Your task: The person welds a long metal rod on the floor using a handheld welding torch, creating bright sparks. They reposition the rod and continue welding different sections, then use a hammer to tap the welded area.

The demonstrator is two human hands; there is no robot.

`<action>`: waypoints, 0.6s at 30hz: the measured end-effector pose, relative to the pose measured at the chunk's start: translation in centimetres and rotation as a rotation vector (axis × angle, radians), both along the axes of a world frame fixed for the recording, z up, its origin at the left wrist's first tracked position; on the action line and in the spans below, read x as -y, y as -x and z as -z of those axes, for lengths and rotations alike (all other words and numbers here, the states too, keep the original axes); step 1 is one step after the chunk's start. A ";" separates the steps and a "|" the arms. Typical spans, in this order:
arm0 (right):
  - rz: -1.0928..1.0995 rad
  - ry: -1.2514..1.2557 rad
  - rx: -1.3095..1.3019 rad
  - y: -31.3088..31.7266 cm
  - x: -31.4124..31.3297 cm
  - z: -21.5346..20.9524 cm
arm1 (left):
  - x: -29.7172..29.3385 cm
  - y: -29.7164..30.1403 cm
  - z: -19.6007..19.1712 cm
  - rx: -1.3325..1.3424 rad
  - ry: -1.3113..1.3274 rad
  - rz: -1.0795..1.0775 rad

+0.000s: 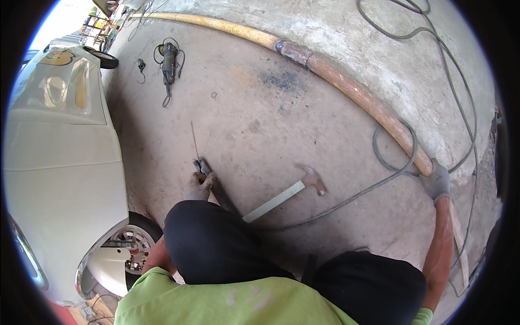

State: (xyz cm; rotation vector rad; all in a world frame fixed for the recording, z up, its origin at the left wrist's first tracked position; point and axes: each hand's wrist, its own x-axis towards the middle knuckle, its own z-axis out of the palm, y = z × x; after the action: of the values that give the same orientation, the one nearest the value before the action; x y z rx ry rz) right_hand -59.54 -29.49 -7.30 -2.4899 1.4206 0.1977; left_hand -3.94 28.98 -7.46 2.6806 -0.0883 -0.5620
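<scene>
Crouching over a concrete floor (pixel 254 124), the person has both gloved hands down at work. The left hand (pixel 199 186), at centre frame, is closed around a dark holder (pixel 205 167) with a thin rod (pixel 194 138) pointing toward the upper frame. The right hand (pixel 437 181), at the right edge, is curled over a long rusty pipe (pixel 346 84) that arcs from upper left to lower right. A hammer (pixel 287 195) lies on the floor between the two hands, apart from both. A grey cable (pixel 352 197) runs from the knees toward the pipe. An angle grinder (pixel 169 59) sits upper left, beside a white car (pixel 59 157).
</scene>
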 end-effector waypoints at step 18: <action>0.005 0.024 0.012 0.9 0.1 0.5 | -0.5 1.8 -0.1 0.177 -0.198 0.078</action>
State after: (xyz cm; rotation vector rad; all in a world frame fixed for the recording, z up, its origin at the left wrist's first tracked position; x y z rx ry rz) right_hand -60.49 -29.63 -7.76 -2.5017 1.4330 0.1651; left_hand -5.73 29.46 -7.34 2.9265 -0.1966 -0.3722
